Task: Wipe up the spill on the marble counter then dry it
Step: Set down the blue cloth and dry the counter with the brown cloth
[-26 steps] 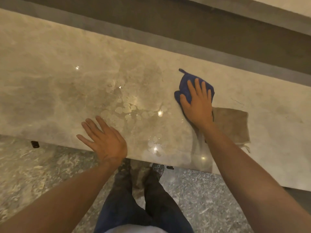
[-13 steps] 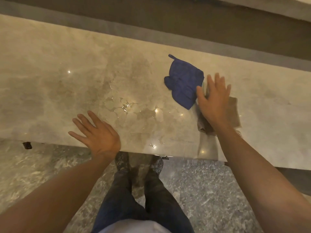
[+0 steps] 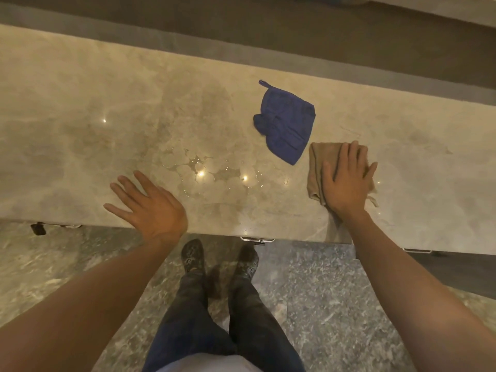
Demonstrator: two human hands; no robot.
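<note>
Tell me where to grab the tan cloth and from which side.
Bunch the tan cloth at its middle, coming straight down from above. It lies flat and folded on the marble counter, so no edge stands up to pinch; the right hand already rests open-palmed on it.

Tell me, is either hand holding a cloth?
Right hand lies flat on the tan cloth, pressing its middle, not gripping. Left hand holds nothing.

The marble counter (image 3: 80,108) is polished beige-grey stone, glossy enough to throw back pinpoint lights; the spill (image 3: 212,171) lies on it as clear, shiny beads and patches. The blue cloth (image 3: 285,124) looks soft, matt and ribbed; the tan cloth (image 3: 318,167) is a duller, napped fabric. The floor (image 3: 335,304) is speckled grey stone with a faint sheen.
</note>
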